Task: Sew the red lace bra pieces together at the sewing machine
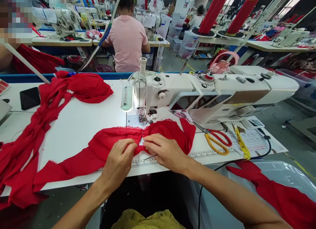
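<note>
A red lace-edged bra (108, 140) lies across the white sewing table, just in front of the sewing machine's needle and presser foot (142, 118). My left hand (120, 156) pinches the cloth left of the middle join, fingers closed. On the other side of that join, my right hand (164, 151) has its fingers closed on the red cloth too. A thin metal pointed tool (150, 157) sticks out beneath the right hand; how it is held is hidden. Between the fingertips a small pale patch shows at the join.
Orange- and red-handled scissors (218, 141) and a yellow tape measure (240, 141) lie at right beside the machine (222, 87). Bunched red fabric (49, 113) drapes over the left side, near a black phone (30, 98). A clear bin (278, 179) holding red cloth stands lower right.
</note>
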